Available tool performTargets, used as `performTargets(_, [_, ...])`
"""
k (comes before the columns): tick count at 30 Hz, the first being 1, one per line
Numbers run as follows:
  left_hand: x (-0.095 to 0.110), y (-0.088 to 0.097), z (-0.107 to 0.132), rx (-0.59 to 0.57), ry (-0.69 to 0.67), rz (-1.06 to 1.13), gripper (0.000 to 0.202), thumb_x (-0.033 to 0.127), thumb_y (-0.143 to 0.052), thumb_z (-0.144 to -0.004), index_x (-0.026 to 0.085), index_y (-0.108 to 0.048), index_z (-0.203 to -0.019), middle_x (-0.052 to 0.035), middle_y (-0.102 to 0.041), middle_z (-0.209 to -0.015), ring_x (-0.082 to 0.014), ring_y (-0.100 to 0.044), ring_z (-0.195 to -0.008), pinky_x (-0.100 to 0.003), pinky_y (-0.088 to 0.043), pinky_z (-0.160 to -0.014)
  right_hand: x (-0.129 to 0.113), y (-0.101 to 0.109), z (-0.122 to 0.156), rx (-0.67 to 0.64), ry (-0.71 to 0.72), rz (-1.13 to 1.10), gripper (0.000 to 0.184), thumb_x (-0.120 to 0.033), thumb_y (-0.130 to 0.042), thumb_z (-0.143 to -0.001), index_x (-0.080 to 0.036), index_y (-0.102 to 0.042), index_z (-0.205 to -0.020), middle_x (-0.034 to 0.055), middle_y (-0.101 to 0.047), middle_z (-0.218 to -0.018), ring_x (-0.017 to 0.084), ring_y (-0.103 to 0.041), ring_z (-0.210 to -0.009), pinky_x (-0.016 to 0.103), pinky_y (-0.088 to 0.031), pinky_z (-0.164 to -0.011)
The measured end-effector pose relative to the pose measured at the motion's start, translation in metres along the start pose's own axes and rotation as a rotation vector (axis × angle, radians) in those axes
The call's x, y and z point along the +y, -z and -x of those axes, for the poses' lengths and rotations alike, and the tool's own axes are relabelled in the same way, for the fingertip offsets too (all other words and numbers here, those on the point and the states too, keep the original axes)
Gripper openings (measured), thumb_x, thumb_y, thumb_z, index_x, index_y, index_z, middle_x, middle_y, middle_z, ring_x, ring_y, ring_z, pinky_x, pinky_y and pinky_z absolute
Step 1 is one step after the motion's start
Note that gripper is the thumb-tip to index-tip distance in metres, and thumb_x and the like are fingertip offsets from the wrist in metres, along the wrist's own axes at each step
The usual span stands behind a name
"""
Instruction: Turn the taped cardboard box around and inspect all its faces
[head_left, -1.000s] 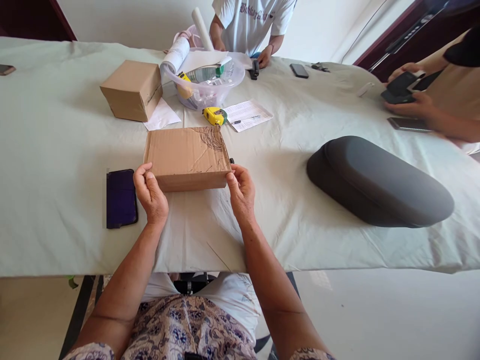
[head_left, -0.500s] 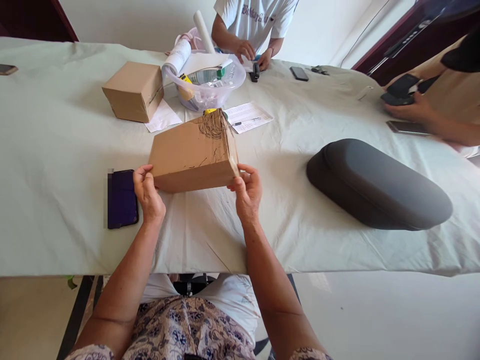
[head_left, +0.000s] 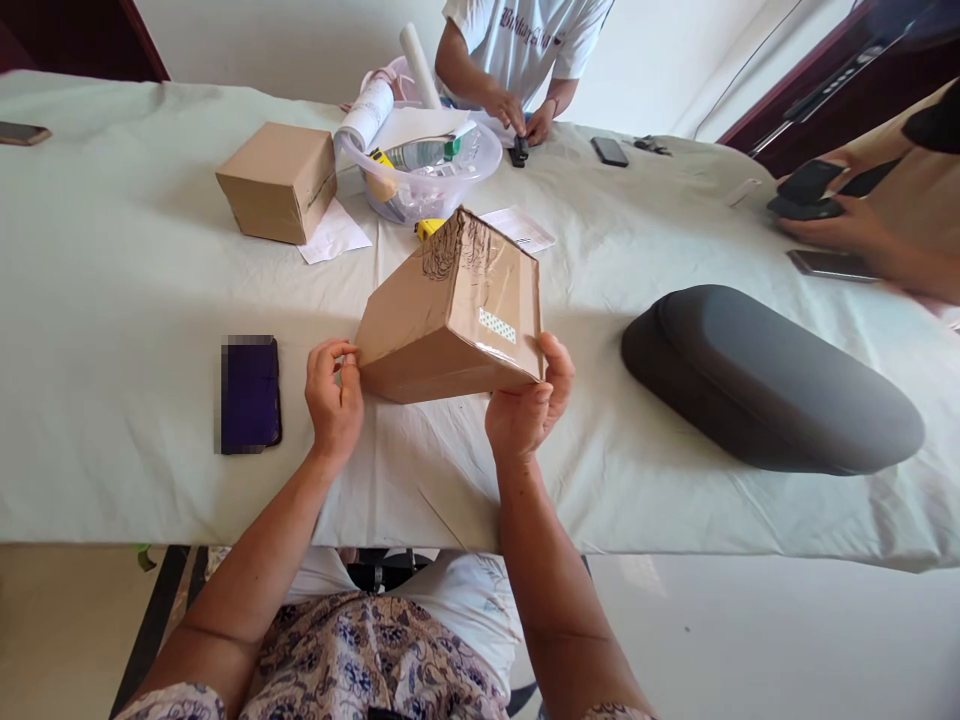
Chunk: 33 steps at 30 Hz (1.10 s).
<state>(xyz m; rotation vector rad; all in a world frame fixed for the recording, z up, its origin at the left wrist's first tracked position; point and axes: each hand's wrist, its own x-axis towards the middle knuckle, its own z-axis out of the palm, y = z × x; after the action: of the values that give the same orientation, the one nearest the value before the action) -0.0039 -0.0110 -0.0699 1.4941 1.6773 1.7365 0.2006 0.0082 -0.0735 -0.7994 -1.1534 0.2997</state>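
A taped brown cardboard box (head_left: 457,310) with black scribbles on top is lifted and tilted above the table's near edge. My left hand (head_left: 334,400) pinches its lower left corner. My right hand (head_left: 529,405) cups its lower right side from beneath, fingers curled round the edge. A small white label shows on the box's right face.
A dark phone (head_left: 250,392) lies left of my hands. A grey padded case (head_left: 765,375) lies to the right. Farther back stand a second cardboard box (head_left: 277,180), a clear bowl (head_left: 427,165) of supplies, a yellow tape measure and papers. Other people's hands work at the far and right edges.
The box lay flat on the table a second ago. Both hands have lifted it and turned it, raising its far end and swinging its right face into view.
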Motion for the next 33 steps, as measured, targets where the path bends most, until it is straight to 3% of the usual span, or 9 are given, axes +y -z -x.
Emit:
performTargets(3, [0.002, -0.003, 0.007, -0.029, -0.26, -0.033, 0.039, 0.048, -0.052, -0.098, 0.019, -0.059, -0.124, -0.0131, -0.067, -0.121, -0.0252, -0.064, -0.117, -0.042, -0.05, -0.101, -0.004, -0.001, 0.006, -0.084, -0.012, -0.018, 0.048, -0.059, -0.043, -0.097, -0.039, -0.055, -0.138, 0.0078, -0.067, -0.115, 0.027, -0.072, -0.094, 0.048, -0.06, -0.082])
performTargets(5, [0.001, -0.005, 0.01, -0.041, -0.39, -0.095, 0.071, 0.064, -0.061, -0.09, 0.018, -0.047, -0.142, -0.0182, -0.061, -0.136, -0.0313, -0.058, -0.131, -0.049, -0.046, -0.109, -0.007, -0.002, 0.011, -0.164, -0.03, -0.055, 0.048, -0.056, -0.046, -0.097, -0.04, -0.051, -0.143, 0.006, -0.068, -0.103, 0.022, -0.069, -0.077, 0.041, -0.059, -0.07])
performTargets(8, [-0.001, -0.009, 0.014, -0.071, -0.436, -0.219, 0.113, 0.078, -0.072, -0.071, 0.018, -0.028, -0.156, -0.0249, -0.048, -0.151, -0.0397, -0.048, -0.143, -0.057, -0.041, -0.115, -0.011, -0.005, 0.017, -0.224, 0.019, -0.051, 0.049, -0.053, -0.052, -0.096, -0.04, -0.05, -0.143, 0.004, -0.067, -0.096, 0.018, -0.063, -0.065, 0.035, -0.056, -0.06])
performTargets(11, [-0.001, -0.011, 0.016, -0.097, -0.42, -0.29, 0.132, 0.082, -0.077, -0.061, 0.019, -0.018, -0.16, -0.0277, -0.041, -0.157, -0.044, -0.043, -0.147, -0.061, -0.039, -0.116, -0.014, -0.008, 0.019, -0.147, 0.161, 0.033, 0.049, -0.06, -0.058, -0.092, -0.035, -0.056, -0.134, 0.005, -0.065, -0.101, 0.017, -0.063, -0.07, 0.033, -0.055, -0.059])
performTargets(15, [0.001, -0.013, 0.018, -0.09, -0.45, -0.27, 0.133, 0.074, -0.083, -0.061, 0.02, -0.013, -0.161, -0.0279, -0.039, -0.157, -0.0437, -0.041, -0.149, -0.061, -0.041, -0.116, -0.019, -0.009, 0.018, -0.052, 0.261, 0.029, 0.044, -0.062, -0.064, -0.089, -0.033, -0.061, -0.122, 0.001, -0.061, -0.091, 0.014, -0.061, -0.065, 0.03, -0.051, -0.057])
performTargets(19, [-0.001, -0.012, 0.016, -0.12, -0.514, -0.239, 0.127, 0.065, -0.083, -0.069, 0.022, -0.008, -0.163, -0.0263, -0.035, -0.16, -0.0418, -0.038, -0.152, -0.06, -0.041, -0.117, -0.021, -0.006, 0.015, -0.081, 0.265, 0.031, 0.044, -0.065, -0.067, -0.087, -0.034, -0.063, -0.118, -0.0004, -0.061, -0.088, 0.013, -0.056, -0.06, 0.029, -0.048, -0.055])
performTargets(24, [-0.007, -0.004, 0.006, -0.193, -0.604, -0.155, 0.121, 0.062, -0.078, -0.074, 0.022, -0.007, -0.165, -0.0243, -0.033, -0.163, -0.0406, -0.037, -0.152, -0.058, -0.042, -0.118, -0.017, -0.003, 0.008, -0.125, 0.06, -0.032, 0.07, -0.07, -0.07, -0.081, -0.037, -0.049, -0.139, -0.0076, -0.055, -0.071, 0.009, -0.044, -0.046, 0.025, -0.04, -0.048])
performTargets(28, [-0.014, 0.003, -0.004, -0.278, -0.623, -0.089, 0.122, 0.068, -0.076, -0.072, 0.027, -0.008, -0.165, -0.0217, -0.03, -0.166, -0.0419, -0.035, -0.153, -0.06, -0.04, -0.118, -0.013, 0.0, -0.008, 0.048, -0.08, -0.011, 0.077, -0.074, -0.069, -0.079, -0.035, -0.046, -0.141, -0.01, -0.049, -0.063, 0.01, -0.043, -0.048, 0.024, -0.038, -0.051])
performTargets(33, [-0.021, 0.008, -0.009, -0.403, -0.53, -0.006, 0.135, 0.076, -0.08, -0.061, 0.026, -0.01, -0.165, -0.0239, -0.031, -0.166, -0.0463, -0.036, -0.152, -0.06, -0.041, -0.117, -0.011, 0.005, -0.02, 0.156, -0.258, 0.007, 0.047, -0.074, -0.056, -0.087, -0.027, -0.062, -0.089, -0.0091, -0.038, -0.054, 0.009, -0.037, -0.044, 0.023, -0.034, -0.046])
